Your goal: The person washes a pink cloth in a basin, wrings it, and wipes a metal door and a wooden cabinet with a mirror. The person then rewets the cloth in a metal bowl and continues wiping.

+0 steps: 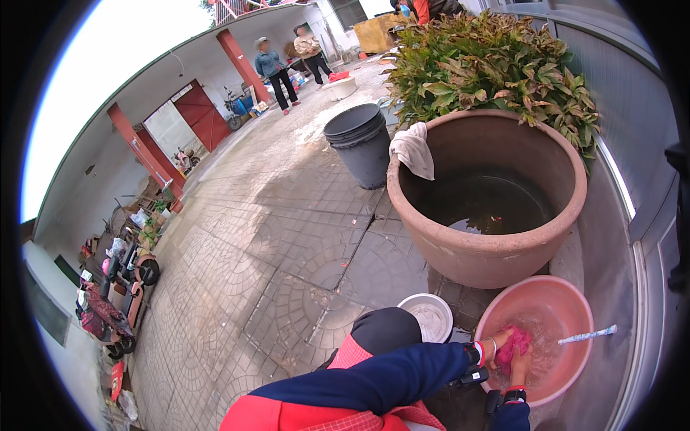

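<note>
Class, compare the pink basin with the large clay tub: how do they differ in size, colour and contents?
The pink basin is smaller; the clay tub is much bigger and deeper.
The pink basin is light pink, the clay tub brownish.
The pink basin has a pink cloth inside, in the left hand and right hand; the clay tub has a pale cloth over its rim.
Both are round, open-topped and hold water.

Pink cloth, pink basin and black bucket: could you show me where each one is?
Pink cloth (pixel 514 345), head view: its bunched middle.
Pink basin (pixel 539 290), head view: far inner wall.
Black bucket (pixel 364 161), head view: outer side.
</note>
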Action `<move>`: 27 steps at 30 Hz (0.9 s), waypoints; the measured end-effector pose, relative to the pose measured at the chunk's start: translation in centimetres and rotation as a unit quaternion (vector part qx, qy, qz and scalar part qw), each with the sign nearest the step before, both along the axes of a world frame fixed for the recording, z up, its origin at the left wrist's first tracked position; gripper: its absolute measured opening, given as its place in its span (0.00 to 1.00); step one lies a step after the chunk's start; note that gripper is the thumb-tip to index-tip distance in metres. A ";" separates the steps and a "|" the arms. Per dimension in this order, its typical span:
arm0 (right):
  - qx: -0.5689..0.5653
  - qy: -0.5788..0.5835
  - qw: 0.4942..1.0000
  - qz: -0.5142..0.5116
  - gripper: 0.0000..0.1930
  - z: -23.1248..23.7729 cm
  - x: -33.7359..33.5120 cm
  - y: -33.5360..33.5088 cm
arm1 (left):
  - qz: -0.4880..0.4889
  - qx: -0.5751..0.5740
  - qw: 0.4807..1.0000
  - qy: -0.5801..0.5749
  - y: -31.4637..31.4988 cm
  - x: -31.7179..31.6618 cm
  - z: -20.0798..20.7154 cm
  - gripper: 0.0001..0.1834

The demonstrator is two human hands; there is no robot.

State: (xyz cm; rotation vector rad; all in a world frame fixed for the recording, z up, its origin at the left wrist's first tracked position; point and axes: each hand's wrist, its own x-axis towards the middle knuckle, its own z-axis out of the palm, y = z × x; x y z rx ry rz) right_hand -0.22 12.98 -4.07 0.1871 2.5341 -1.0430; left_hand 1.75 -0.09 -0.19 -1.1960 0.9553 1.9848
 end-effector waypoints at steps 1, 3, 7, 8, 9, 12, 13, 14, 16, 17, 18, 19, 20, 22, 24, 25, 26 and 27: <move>-0.142 -0.029 0.989 -0.012 0.29 0.5 0.1 -0.8 | 0.016 0.026 1.000 -0.003 -0.2 -0.1 0.2 0.47; -0.302 -0.078 0.949 -0.043 0.23 2.7 0.4 -3.4 | 0.086 0.094 0.992 0.021 -1.1 0.0 0.3 0.46; -0.316 0.091 0.942 0.065 0.18 9.2 1.3 -6.9 | 0.151 0.053 0.962 0.220 -3.9 0.0 -0.8 0.30; -0.291 0.071 0.953 0.045 0.20 10.4 1.5 -7.3 | 0.109 0.101 0.946 0.288 -4.4 -0.5 -1.4 0.28; -0.227 0.112 0.966 0.048 0.21 11.3 1.5 -7.3 | 0.049 0.161 0.930 0.327 -4.7 -1.2 -1.9 0.26; -0.115 0.128 0.985 -0.012 0.21 12.4 1.3 -6.1 | 0.062 0.186 0.954 0.226 -3.1 -2.0 -2.3 0.14; -0.098 0.112 0.989 -0.009 0.20 12.3 0.9 -5.5 | 0.107 0.096 0.972 0.187 -2.1 -2.0 -1.9 0.14; -0.059 0.091 0.994 -0.029 0.19 12.1 0.7 -4.8 | 0.111 0.015 0.980 0.163 -1.0 -1.5 -1.4 0.14; 0.002 0.077 0.995 -0.058 0.19 11.3 0.1 -3.1 | 0.114 -0.141 0.971 0.157 0.6 -1.3 0.1 0.15; 0.013 0.078 0.996 -0.046 0.18 10.8 -0.3 -2.4 | 0.107 -0.145 0.963 0.203 1.0 -1.1 1.0 0.17; 0.035 0.068 0.996 -0.043 0.18 10.2 -0.6 -1.6 | 0.084 -0.125 0.967 0.204 1.1 -1.0 1.7 0.18; 0.044 0.060 0.997 -0.031 0.19 9.5 -0.6 -0.7 | 0.059 -0.110 0.975 0.185 1.1 -0.7 2.4 0.19; 0.077 0.079 0.992 -0.066 0.19 8.7 -0.5 0.2 | 0.035 -0.095 0.980 0.172 0.9 -0.4 3.1 0.19; 0.116 0.123 0.977 -0.130 0.22 7.0 -0.4 1.6 | -0.012 -0.084 0.988 0.126 0.1 0.0 4.2 0.25; 0.123 0.070 0.982 -0.121 0.28 5.5 0.2 2.1 | -0.017 -0.098 0.994 0.046 -0.5 0.2 5.0 0.30; 0.144 0.047 0.981 -0.118 0.29 5.0 0.5 1.5 | -0.029 -0.077 0.996 0.034 -0.7 0.3 5.2 0.36; 0.159 0.010 0.981 -0.108 0.30 4.6 1.0 0.6 | -0.030 -0.032 0.998 0.043 -0.9 0.3 5.2 0.36; 0.101 -0.025 0.991 -0.083 0.29 4.5 1.0 -0.5 | -0.033 0.012 0.998 0.051 -1.2 0.4 5.1 0.36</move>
